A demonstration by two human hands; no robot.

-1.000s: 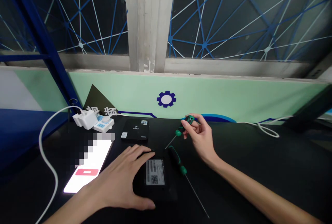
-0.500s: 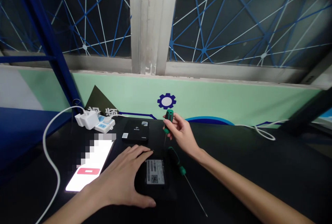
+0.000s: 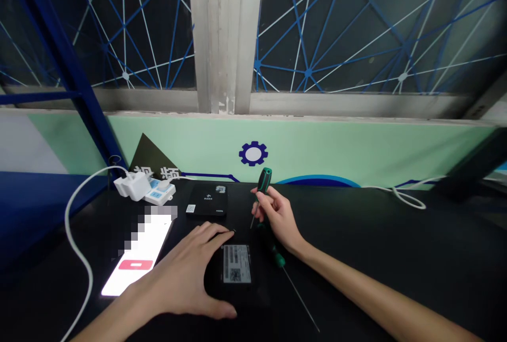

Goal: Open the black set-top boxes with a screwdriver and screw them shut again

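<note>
Black box [image 3: 236, 290] lies on the desk [image 3: 380, 257], near the front, with a white label [image 3: 237, 264] facing up. The left hand [image 3: 188, 273] holds it from the left side, the thumb by the near edge and the other fingers by the far edge. How hard they squeeze, I cannot tell. The right hand [image 3: 275, 215] pinches a green and black screwdriver [image 3: 264, 179] between thumb and fingers. Its thin tip points down near the far right corner of the box. It is too dark there to see if the tip touches.

If the tip sits crooked, it could slip and scratch the box, or poke the left hand, because those fingers are close by. If the left hand is too loose, the box could slide or spin when pushed. A second screwdriver [image 3: 280, 260] lies just right of the box, partly under the right hand. A bump from the wrist could make it roll. Dark things on a dark desk are hard to see, so a tiny part could get lost.
</note>
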